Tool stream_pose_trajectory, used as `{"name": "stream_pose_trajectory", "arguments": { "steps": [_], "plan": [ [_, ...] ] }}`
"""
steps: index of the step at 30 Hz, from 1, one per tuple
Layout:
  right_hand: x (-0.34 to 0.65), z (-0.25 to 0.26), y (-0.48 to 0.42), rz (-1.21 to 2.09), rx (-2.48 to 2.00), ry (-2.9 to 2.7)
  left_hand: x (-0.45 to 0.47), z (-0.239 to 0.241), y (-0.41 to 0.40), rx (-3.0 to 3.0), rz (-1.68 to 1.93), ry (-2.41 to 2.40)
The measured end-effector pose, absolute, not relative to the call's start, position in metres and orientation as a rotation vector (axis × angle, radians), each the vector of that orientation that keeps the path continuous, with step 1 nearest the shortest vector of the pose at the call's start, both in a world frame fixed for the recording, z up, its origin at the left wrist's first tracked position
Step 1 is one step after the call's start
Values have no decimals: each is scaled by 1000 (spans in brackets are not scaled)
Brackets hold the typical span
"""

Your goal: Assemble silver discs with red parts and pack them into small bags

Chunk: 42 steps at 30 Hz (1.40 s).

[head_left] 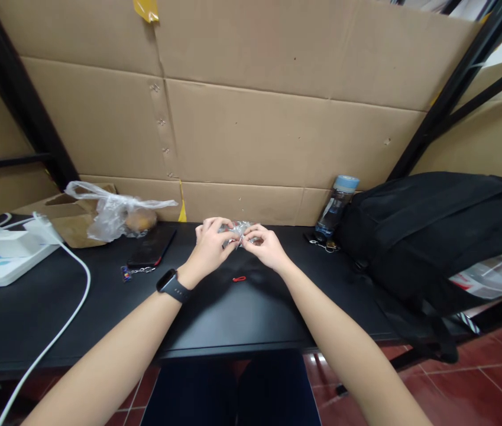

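My left hand and my right hand meet over the middle of the black table. Both pinch a small crinkled clear plastic packet between their fingertips; what is inside it I cannot make out. A black smartwatch sits on my left wrist. A small red clip-like piece lies on the table just below my hands.
A phone and a key ring lie left of my hands. Further left are a plastic bag with food, a paper bag, a white charger with cable. A bottle and black backpack stand right.
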State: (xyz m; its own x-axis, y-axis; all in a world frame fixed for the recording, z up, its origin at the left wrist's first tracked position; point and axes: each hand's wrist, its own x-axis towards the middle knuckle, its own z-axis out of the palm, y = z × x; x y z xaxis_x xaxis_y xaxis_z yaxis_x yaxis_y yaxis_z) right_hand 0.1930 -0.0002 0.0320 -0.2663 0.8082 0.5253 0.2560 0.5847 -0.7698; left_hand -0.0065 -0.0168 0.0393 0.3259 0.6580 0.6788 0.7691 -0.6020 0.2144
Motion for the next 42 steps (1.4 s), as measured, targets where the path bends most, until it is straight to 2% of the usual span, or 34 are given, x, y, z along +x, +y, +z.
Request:
{"name": "stream_pose_trajectory", "arguments": {
  "steps": [7, 28, 42],
  "plan": [
    [201, 28, 9, 663, -874, -1855, -13, 44, -18, -2741, -1120, -1298],
    [208, 21, 18, 673, -914, -1893, -16, 27, -1, -2725, -967, -1425],
    [216, 22, 15, 393, -937, -2227, -10, 0, 5, -2915, -703, -1338]
  ]
}}
